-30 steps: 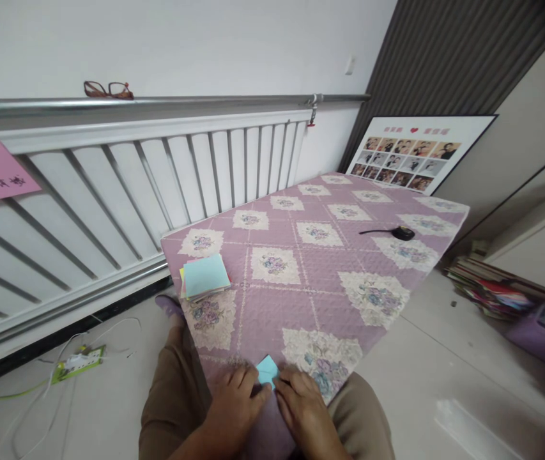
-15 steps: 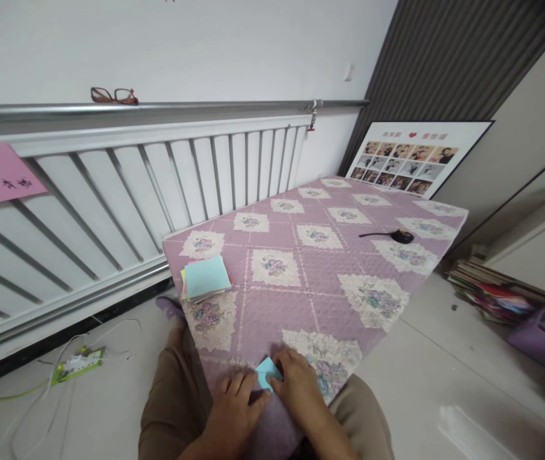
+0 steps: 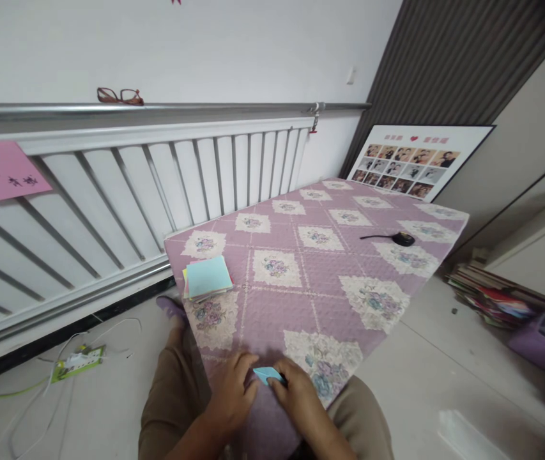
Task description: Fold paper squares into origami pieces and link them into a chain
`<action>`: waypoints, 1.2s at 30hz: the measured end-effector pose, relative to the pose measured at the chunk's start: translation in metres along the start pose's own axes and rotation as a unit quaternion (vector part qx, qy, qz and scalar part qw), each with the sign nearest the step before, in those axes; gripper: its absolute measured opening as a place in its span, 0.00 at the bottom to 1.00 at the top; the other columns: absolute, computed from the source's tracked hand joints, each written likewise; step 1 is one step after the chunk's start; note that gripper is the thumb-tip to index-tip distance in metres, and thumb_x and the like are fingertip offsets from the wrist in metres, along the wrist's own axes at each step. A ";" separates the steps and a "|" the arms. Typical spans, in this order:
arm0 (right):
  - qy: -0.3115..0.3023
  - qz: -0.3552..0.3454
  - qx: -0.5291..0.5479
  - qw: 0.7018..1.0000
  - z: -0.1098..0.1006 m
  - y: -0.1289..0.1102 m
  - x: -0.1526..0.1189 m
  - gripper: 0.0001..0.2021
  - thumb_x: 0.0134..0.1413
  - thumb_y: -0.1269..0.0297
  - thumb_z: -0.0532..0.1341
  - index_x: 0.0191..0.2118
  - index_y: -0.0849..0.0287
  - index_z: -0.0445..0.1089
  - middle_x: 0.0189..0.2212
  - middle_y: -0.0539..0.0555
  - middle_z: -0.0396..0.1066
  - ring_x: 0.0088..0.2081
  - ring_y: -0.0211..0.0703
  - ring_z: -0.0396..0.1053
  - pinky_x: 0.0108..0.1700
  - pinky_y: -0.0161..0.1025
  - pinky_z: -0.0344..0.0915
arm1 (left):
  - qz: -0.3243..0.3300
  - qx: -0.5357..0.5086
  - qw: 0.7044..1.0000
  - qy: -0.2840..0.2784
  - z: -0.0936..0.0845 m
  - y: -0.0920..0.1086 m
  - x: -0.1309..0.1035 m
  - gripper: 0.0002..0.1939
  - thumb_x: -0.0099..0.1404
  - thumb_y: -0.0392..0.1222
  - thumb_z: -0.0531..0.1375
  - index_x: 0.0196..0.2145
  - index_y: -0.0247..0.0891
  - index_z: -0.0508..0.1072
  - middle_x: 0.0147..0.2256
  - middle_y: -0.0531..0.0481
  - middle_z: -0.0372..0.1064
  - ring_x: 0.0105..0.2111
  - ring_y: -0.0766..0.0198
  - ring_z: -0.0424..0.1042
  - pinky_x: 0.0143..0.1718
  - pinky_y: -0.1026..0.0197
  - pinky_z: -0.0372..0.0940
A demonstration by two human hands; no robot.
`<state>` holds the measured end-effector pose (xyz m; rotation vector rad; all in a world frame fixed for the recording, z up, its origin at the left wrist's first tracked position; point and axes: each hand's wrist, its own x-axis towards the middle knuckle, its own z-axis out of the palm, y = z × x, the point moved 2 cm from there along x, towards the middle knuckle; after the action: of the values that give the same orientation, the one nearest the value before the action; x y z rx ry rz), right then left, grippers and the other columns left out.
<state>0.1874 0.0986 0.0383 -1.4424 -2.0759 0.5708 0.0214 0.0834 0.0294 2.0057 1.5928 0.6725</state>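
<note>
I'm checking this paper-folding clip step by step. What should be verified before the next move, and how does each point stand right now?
1. Both hands on the piece: the left hand and right hand both touch the folded blue paper. Ok.
2. Paper supported: it lies on the near edge of the quilted table cover. Ok.
3. Creases aligned: fingers cover most of the paper. Cannot tell.
4. Spare sheets at hand: the stack of coloured paper sits at the cover's left corner, apart from the hands. Ok.
5. Other things near the hands: the black object lies far off near the right edge. Ok.
</note>
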 end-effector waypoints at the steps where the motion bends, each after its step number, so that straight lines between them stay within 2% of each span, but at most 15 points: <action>1: 0.013 -0.018 -0.013 1.000 0.000 -0.002 0.001 0.06 0.50 0.74 0.57 0.27 0.56 0.64 0.26 0.48 0.67 0.30 0.41 0.65 0.32 0.35 0.58 | 0.013 0.005 1.000 -0.011 -0.002 0.003 0.005 0.18 0.59 0.31 0.53 0.47 0.41 0.69 0.47 0.47 0.67 0.47 0.59 0.65 0.49 0.56 0.61; 4: 0.060 -0.076 -0.078 0.992 0.001 -0.004 0.000 0.06 0.51 0.74 0.57 0.29 0.56 0.65 0.28 0.50 0.66 0.33 0.43 0.64 0.36 0.38 0.57 | 0.053 0.061 0.997 -0.019 -0.003 0.008 0.016 0.11 0.62 0.31 0.52 0.37 0.41 0.72 0.39 0.51 0.69 0.41 0.62 0.66 0.44 0.59 0.61; 7: 0.087 -0.109 -0.123 0.983 0.008 0.001 -0.005 0.07 0.52 0.75 0.56 0.30 0.56 0.65 0.29 0.50 0.66 0.33 0.43 0.62 0.38 0.39 0.56 | 0.099 0.152 0.983 -0.001 0.002 0.008 0.016 0.08 0.64 0.32 0.54 0.34 0.41 0.72 0.36 0.52 0.69 0.39 0.61 0.65 0.42 0.58 0.59; 10: 0.087 -0.125 -0.140 0.978 0.016 0.008 -0.015 0.07 0.52 0.76 0.57 0.30 0.56 0.65 0.30 0.50 0.67 0.33 0.43 0.62 0.39 0.39 0.56 | 0.135 0.228 0.964 0.010 0.012 0.001 0.006 0.06 0.66 0.36 0.56 0.31 0.41 0.72 0.34 0.53 0.69 0.36 0.61 0.64 0.38 0.58 0.57; 14: 0.071 -0.124 -0.126 0.982 0.017 0.012 -0.028 0.09 0.50 0.77 0.58 0.32 0.55 0.67 0.32 0.51 0.69 0.35 0.44 0.64 0.40 0.40 0.58 | 0.155 0.228 0.961 0.021 0.023 -0.009 -0.011 0.03 0.65 0.38 0.58 0.33 0.43 0.73 0.33 0.53 0.69 0.35 0.62 0.63 0.37 0.58 0.55; 19: 0.048 -0.103 -0.078 0.991 0.009 0.009 -0.035 0.13 0.47 0.76 0.62 0.37 0.51 0.69 0.39 0.50 0.70 0.40 0.44 0.66 0.43 0.41 0.60 | 0.113 0.165 0.980 0.022 0.022 -0.012 -0.022 0.05 0.63 0.34 0.59 0.34 0.43 0.73 0.34 0.53 0.69 0.36 0.61 0.63 0.38 0.58 0.55; 24: 0.057 -0.046 -0.066 0.995 0.009 0.006 -0.031 0.09 0.47 0.73 0.64 0.33 0.51 0.69 0.38 0.50 0.70 0.40 0.46 0.66 0.43 0.43 0.60 | 0.043 0.083 0.995 0.026 0.016 -0.001 -0.021 0.06 0.62 0.34 0.57 0.31 0.42 0.73 0.35 0.52 0.69 0.38 0.60 0.63 0.43 0.55 0.54; 30: 0.082 -0.007 -0.095 0.992 0.012 0.005 -0.024 0.04 0.51 0.67 0.64 0.28 0.53 0.68 0.33 0.51 0.69 0.37 0.47 0.65 0.38 0.42 0.58 | -0.031 0.098 0.995 0.014 0.009 0.009 -0.013 0.07 0.63 0.35 0.55 0.29 0.40 0.72 0.34 0.51 0.68 0.38 0.59 0.64 0.43 0.54 0.53; 36: 0.101 0.006 -0.139 0.985 0.015 0.006 -0.022 0.05 0.51 0.66 0.63 0.27 0.54 0.66 0.31 0.52 0.67 0.36 0.48 0.64 0.36 0.42 0.55 | -0.061 0.151 0.987 -0.006 0.008 0.010 -0.004 0.07 0.63 0.39 0.55 0.29 0.39 0.71 0.33 0.50 0.69 0.38 0.56 0.65 0.41 0.53 0.52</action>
<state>0.1882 0.0794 0.0192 -1.5933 -2.0428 0.1328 0.0328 0.0775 0.0296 2.0923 1.8860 0.3895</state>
